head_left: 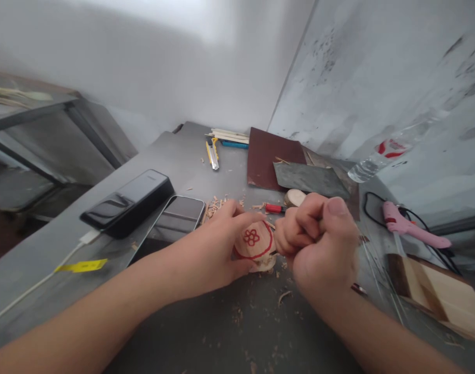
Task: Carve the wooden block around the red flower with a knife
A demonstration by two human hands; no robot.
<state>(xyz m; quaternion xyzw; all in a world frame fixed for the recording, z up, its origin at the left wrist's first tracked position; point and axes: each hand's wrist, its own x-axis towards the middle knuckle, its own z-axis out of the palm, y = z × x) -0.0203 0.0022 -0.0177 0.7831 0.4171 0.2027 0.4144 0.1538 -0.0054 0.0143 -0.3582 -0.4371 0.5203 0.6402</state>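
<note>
My left hand (pixel 221 244) is closed around the edge of a round wood slice (pixel 263 240), holding it low over the table. On its pale face are a red flower outline and a red ring; part of its rim looks cut away. My right hand (pixel 319 239) is a fist at the slice's right edge. A thin dark tip of what looks like a carving tool (pixel 275 253) shows between fist and wood; the rest is hidden in the fingers. Behind the hands lie a red marker (pixel 275 208) and a small plain wood disc (pixel 295 198).
Wood shavings (pixel 237 314) litter the grey table. To the left are a phone (pixel 182 213), a black power bank (pixel 128 202) and a white cable. A yellow utility knife (pixel 213 154) and sandpaper sheets (pixel 268 161) lie behind; a bottle (pixel 393 150), pink glue gun (pixel 412 227) and wooden board (pixel 443 296) are right.
</note>
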